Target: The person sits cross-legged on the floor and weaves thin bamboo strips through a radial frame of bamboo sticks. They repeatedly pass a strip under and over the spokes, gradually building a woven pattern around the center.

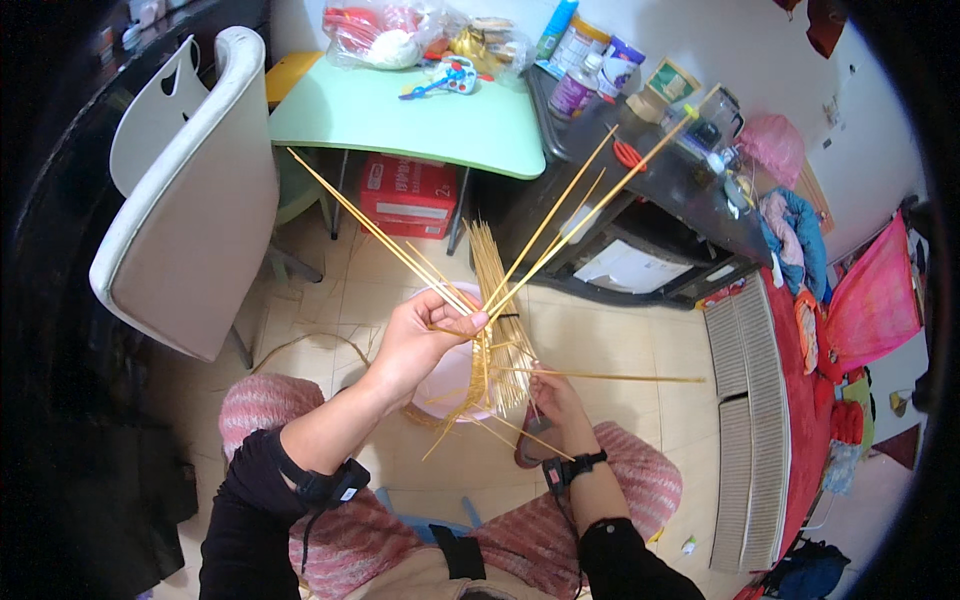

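In the middle of the head view my left hand (442,322) pinches a braided straw strip (478,375) near its top, where long yellow straws (390,244) fan out to both upper sides. My right hand (553,390), lower and to the right, has its fingers at a straw (622,375) that points right; whether the fingers are closed on it is hard to tell. The strip hangs down, with loose straw ends sticking out below. Behind it a tied bundle of straws (491,262) leans over a pale pink basin (442,386).
A light green table (405,112) with bags and a toy stands ahead, a red box (409,195) beneath it. A white chair (202,202) is at left. At right are a dark cabinet (675,180) bearing red-handled scissors (628,156), and a bed (750,420).
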Motion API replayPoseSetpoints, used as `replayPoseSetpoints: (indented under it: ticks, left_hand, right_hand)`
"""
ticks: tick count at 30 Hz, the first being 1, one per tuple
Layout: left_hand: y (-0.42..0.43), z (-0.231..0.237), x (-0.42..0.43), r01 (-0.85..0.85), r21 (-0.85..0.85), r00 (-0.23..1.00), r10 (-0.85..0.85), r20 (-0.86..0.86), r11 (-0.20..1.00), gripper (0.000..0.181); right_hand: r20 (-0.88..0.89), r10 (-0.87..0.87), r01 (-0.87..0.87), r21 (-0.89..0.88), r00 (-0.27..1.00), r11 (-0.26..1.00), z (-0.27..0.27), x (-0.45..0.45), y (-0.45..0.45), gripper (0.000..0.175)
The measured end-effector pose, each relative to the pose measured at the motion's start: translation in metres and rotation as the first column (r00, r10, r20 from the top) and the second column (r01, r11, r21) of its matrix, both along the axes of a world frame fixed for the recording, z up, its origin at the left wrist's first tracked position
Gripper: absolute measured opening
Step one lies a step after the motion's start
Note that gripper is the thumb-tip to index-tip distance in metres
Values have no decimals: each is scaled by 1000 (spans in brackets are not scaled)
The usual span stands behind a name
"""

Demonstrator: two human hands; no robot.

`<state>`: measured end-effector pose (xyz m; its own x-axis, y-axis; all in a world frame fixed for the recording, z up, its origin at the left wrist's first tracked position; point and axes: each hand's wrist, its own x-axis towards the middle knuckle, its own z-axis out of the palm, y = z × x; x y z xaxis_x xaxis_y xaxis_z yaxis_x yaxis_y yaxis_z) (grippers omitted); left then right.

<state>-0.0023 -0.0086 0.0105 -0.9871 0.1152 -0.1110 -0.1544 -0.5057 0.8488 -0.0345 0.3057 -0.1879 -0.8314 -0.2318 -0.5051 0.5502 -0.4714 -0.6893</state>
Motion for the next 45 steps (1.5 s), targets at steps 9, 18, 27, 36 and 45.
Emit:
replayPoseSetpoints:
  ticks: [9, 18, 27, 36, 45]
  left_hand:
    - [7, 0, 9, 14, -38, 990, -19, -141, 999, 21]
    - [22, -5, 24, 170, -5, 963, -168, -212, 985, 19]
    - [18, -5, 22, 237, -46, 954, -241, -177, 970, 16]
    - [17, -2, 24, 216, -51, 963, -221, -151, 975, 15]
    - [18, 1, 27, 160, -104, 971, -176, -162, 982, 15]
  right_hand:
    - [-444, -239, 38, -415, 864, 909, 194, 44, -56, 8]
    - [-636, 154, 209, 458, 756, 864, 222, 63, -112, 12]
    - [-698, 310, 280, 594, 645, 754, 224, 64, -114, 11]
    - [-753, 474, 439, 653, 455, 617, 229, 70, -120, 12]
    - [-764, 488, 482, 645, 421, 593, 232, 77, -124, 12]
